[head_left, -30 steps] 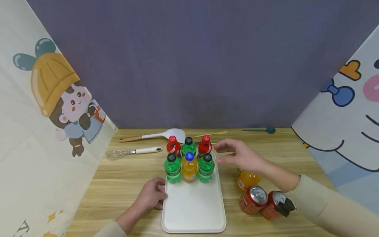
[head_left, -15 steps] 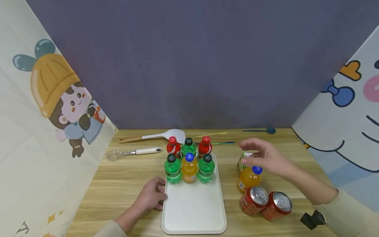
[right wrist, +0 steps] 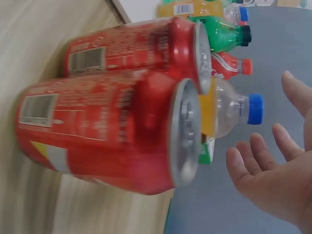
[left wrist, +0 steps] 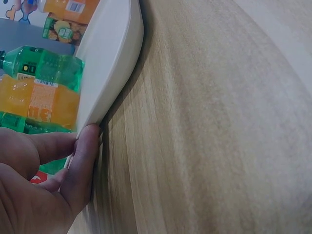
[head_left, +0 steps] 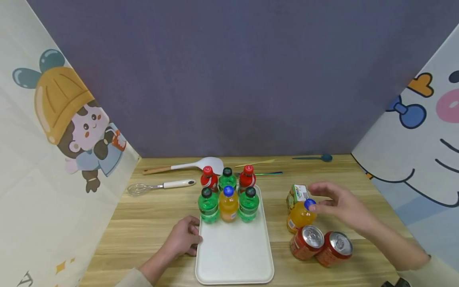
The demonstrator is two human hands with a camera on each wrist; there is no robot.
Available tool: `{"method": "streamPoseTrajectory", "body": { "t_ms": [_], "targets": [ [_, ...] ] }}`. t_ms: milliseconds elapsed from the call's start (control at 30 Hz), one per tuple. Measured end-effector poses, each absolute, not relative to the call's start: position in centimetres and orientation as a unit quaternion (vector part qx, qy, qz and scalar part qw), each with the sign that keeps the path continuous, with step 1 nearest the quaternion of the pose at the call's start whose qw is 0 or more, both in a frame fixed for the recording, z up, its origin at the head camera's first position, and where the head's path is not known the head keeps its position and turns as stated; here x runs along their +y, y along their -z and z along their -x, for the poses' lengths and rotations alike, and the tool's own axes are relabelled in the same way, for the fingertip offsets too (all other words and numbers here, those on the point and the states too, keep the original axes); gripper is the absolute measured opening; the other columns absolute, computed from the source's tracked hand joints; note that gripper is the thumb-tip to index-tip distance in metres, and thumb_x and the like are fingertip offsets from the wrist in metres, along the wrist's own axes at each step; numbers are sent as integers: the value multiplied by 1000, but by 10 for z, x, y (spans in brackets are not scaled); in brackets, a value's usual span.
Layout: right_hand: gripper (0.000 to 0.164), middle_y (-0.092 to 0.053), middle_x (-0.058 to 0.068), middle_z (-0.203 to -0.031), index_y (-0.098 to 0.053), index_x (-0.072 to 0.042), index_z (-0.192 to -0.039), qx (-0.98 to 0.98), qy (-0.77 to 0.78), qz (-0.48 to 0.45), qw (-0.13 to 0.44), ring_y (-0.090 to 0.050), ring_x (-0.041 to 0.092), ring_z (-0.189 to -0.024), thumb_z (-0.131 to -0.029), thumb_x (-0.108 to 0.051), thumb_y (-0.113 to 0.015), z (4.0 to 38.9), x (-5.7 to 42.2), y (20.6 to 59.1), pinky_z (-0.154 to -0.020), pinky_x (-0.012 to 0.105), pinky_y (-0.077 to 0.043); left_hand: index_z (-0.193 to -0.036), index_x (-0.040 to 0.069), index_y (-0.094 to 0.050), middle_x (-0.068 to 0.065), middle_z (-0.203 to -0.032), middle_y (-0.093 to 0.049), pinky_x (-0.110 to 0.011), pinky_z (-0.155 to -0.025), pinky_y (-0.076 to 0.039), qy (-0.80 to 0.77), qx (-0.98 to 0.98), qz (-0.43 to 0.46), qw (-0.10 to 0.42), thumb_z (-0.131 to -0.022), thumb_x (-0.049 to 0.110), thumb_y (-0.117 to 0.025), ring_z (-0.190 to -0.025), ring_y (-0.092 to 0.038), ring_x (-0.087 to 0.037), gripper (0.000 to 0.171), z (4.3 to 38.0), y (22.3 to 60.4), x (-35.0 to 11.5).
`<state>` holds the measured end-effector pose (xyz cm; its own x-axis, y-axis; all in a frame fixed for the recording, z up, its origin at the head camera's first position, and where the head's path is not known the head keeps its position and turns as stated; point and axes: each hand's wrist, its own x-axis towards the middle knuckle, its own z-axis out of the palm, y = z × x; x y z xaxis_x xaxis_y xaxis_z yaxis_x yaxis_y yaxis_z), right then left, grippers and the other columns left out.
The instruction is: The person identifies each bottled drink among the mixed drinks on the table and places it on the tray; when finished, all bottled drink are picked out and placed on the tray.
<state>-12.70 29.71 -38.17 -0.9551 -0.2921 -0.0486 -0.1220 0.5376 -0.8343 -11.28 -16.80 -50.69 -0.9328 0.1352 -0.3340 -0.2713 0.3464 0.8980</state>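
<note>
My left hand [head_left: 184, 236] pinches the left rim of a white tray [head_left: 234, 255]; in the left wrist view the thumb and a finger [left wrist: 56, 146] meet at its edge. Two red-capped cola bottles [head_left: 247, 178] and several green bottles [head_left: 208, 207] stand at the tray's far end, with an orange soda bottle [head_left: 228, 204] in the front row. To the right, my right hand [head_left: 346, 207] hovers beside the blue cap of another orange soda bottle [head_left: 300, 218]. Its fingers are spread and hold nothing; in the right wrist view a gap separates them from the cap [right wrist: 255, 109].
Two red cans [head_left: 307, 242] stand in front of the loose orange bottle, and a small carton [head_left: 297, 194] is behind it. A spatula [head_left: 209, 162], a whisk [head_left: 161, 185] and a dark blue spoon [head_left: 324, 158] lie along the back of the wooden table [head_left: 154, 211].
My right hand has moved away from the bottles on the tray, rightward and then down to the loose orange bottle. My left hand has stayed at the tray's rim.
</note>
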Motion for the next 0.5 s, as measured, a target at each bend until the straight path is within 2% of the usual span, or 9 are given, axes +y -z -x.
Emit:
{"method": "streamPoseTrajectory", "body": {
  "t_ms": [133, 200, 333, 400, 500],
  "targets": [
    [60, -58, 18, -140, -52, -2, -140, 873, 466, 113, 87, -62, 28, -122, -92, -27, -77, 123, 302, 393, -89, 21, -62, -130, -11, -50, -16, -92, -58, -42, -49, -65, -568, 802, 44, 178, -79, -13, -72, -63, -65, -23, 56, 113, 508, -168],
    [58, -60, 15, -138, -54, -4, -139, 872, 470, 104, 87, -63, 17, -120, -91, -28, -79, 121, 302, 397, -89, 21, -62, -131, -11, -50, -16, -92, -58, -42, -49, -65, -567, 803, 45, 178, -80, -13, -72, -63, -65, -22, 55, 113, 508, -168],
    [54, -62, 16, -134, -55, -3, -137, 863, 484, 116, 88, -61, 4, -116, -92, -23, -78, 119, 302, 405, -87, 24, -63, -131, -11, -50, -16, -92, -58, -42, -49, -65, -567, 803, 45, 177, -80, -13, -72, -62, -65, -22, 56, 113, 508, -168],
    [53, -63, 17, -132, -56, -2, -136, 856, 495, 120, 90, -61, 3, -114, -92, -20, -77, 118, 302, 408, -86, 25, -64, -131, -11, -49, -16, -92, -58, -42, -49, -65, -567, 803, 44, 177, -80, -13, -72, -62, -65, -22, 56, 113, 508, -167],
    [54, -62, 21, -131, -54, 1, -137, 844, 514, 120, 96, -63, 8, -112, -92, -17, -77, 117, 301, 412, -85, 28, -66, -131, -11, -49, -15, -91, -58, -41, -48, -65, -567, 803, 45, 177, -80, -13, -72, -63, -65, -22, 56, 113, 508, -167]
  ]
}}
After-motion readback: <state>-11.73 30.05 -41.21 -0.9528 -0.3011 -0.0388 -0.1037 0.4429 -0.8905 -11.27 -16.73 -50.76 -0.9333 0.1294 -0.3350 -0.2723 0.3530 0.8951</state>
